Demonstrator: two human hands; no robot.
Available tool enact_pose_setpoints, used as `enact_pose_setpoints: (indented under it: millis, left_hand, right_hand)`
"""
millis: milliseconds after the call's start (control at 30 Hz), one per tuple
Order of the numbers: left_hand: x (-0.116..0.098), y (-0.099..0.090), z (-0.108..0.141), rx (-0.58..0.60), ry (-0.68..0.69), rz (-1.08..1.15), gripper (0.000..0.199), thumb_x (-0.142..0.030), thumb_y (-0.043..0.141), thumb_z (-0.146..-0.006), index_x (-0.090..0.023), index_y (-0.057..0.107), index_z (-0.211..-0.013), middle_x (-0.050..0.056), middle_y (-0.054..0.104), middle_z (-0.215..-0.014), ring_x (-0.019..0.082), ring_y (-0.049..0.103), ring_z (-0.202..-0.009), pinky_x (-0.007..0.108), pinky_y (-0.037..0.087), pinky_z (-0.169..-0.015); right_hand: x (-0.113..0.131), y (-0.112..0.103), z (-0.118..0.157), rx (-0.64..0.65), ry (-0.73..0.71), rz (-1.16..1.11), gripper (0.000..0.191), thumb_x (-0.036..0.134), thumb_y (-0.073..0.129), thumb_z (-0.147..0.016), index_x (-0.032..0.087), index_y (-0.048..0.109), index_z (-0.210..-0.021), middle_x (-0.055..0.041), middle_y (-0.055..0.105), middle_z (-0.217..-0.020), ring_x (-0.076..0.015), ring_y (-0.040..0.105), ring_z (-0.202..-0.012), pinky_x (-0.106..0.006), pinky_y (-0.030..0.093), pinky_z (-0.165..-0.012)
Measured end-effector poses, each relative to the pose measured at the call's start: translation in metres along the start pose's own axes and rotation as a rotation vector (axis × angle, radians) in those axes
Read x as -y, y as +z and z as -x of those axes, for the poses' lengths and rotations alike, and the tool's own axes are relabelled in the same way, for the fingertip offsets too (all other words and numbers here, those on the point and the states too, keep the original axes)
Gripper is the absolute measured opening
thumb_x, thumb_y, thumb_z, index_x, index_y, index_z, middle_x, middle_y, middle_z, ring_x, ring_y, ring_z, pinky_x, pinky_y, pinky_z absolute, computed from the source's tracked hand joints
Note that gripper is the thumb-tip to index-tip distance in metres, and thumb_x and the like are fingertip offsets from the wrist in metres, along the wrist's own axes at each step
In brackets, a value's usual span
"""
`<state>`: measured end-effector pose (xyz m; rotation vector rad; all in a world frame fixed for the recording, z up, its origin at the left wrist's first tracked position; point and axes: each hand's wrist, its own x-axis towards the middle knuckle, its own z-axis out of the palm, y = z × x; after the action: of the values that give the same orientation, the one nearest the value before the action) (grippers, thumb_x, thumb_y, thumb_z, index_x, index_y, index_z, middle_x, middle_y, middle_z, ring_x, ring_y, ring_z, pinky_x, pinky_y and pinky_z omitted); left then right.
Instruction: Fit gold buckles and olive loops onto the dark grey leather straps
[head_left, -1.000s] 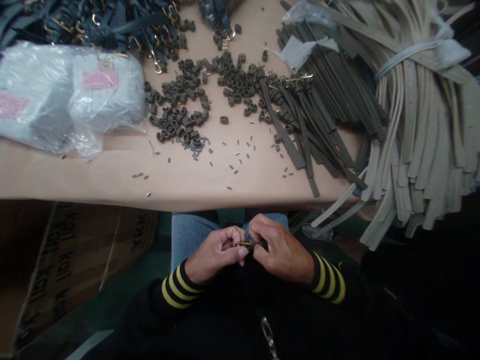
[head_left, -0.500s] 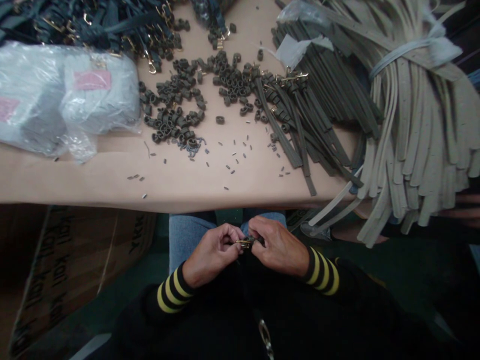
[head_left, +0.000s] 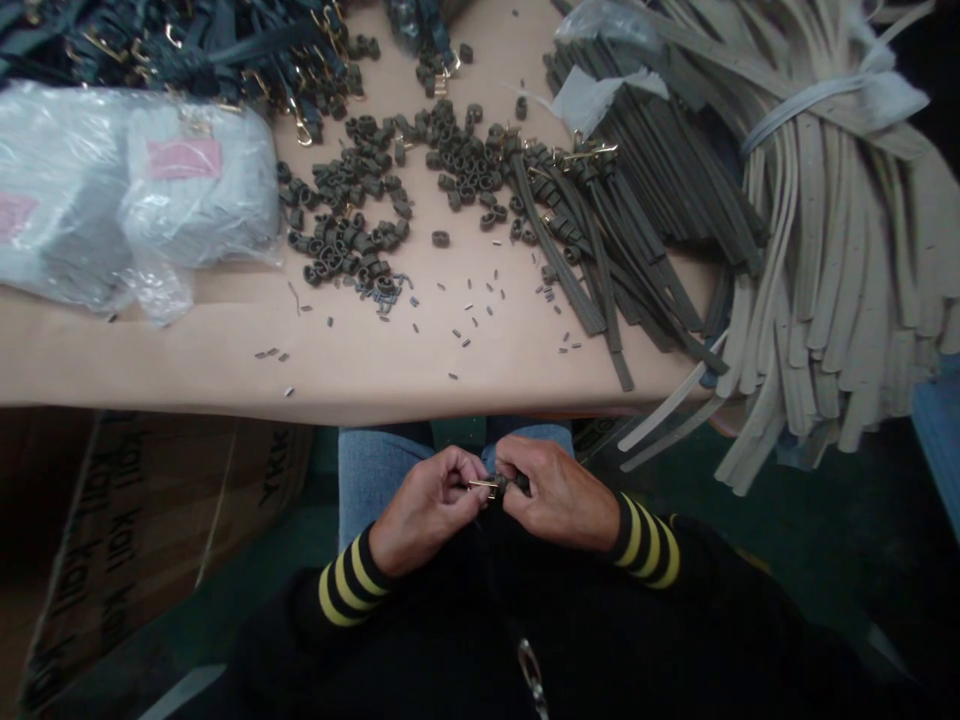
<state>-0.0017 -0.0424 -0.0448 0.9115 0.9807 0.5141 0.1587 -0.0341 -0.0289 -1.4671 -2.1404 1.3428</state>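
Above my lap, just off the table's front edge, my two hands meet at a small gold buckle. Fingers and thumb of my left hand pinch it from the left. My right hand is curled around a dark olive strap piece joined to the buckle; most of that piece is hidden by the fingers. On the table lie many small olive strap loops in heaps, with one loop apart. Olive straps with gold buckles lie to the right.
A tan-covered table spans the view, scattered with tiny metal pins. Plastic-wrapped packs lie left, dark straps with gold hardware behind. A tied bundle of beige straps overhangs the right edge. A cardboard box stands below left.
The buckle has turned slightly between my fingers; both hands stay nearly in place. At the right, a person's limb and shoe beneath the beige straps have gone out of sight.
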Motion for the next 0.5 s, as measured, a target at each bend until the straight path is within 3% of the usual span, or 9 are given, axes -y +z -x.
enact_pose_setpoints:
  millis: [300, 367, 500]
  left_hand:
    - [-0.005, -0.007, 0.000, -0.014, -0.007, 0.067, 0.025, -0.029, 0.062, -0.068, -0.014, 0.043, -0.063, 0.001, 0.052, -0.073, 0.009, 0.049, -0.064, 0.024, 0.040, -0.061]
    - [-0.006, -0.009, 0.000, 0.016, -0.019, 0.125, 0.025, -0.028, 0.063, -0.068, -0.014, 0.043, -0.064, 0.001, 0.053, -0.073, 0.009, 0.049, -0.063, 0.024, 0.041, -0.061]
    - [-0.005, -0.011, 0.001, 0.058, -0.033, 0.210, 0.024, -0.025, 0.064, -0.068, -0.013, 0.044, -0.065, 0.001, 0.053, -0.074, 0.008, 0.050, -0.061, 0.023, 0.040, -0.060]
  right_hand:
    - [0.000, -0.007, -0.002, 0.028, -0.008, -0.004, 0.012, 0.007, 0.046, -0.063, 0.018, 0.041, -0.064, 0.0044, 0.040, -0.056, -0.0094, 0.038, -0.052, -0.020, 0.028, -0.050]
    - [-0.001, -0.015, -0.001, 0.085, -0.031, -0.053, 0.009, 0.010, 0.049, -0.067, 0.017, 0.046, -0.073, 0.0023, 0.048, -0.064, -0.0100, 0.044, -0.057, -0.021, 0.033, -0.054]
    - [-0.008, -0.034, 0.007, 0.234, -0.020, -0.086, 0.028, 0.021, 0.055, -0.072, 0.015, 0.047, -0.097, -0.0043, 0.058, -0.086, -0.0129, 0.053, -0.070, -0.024, 0.040, -0.063]
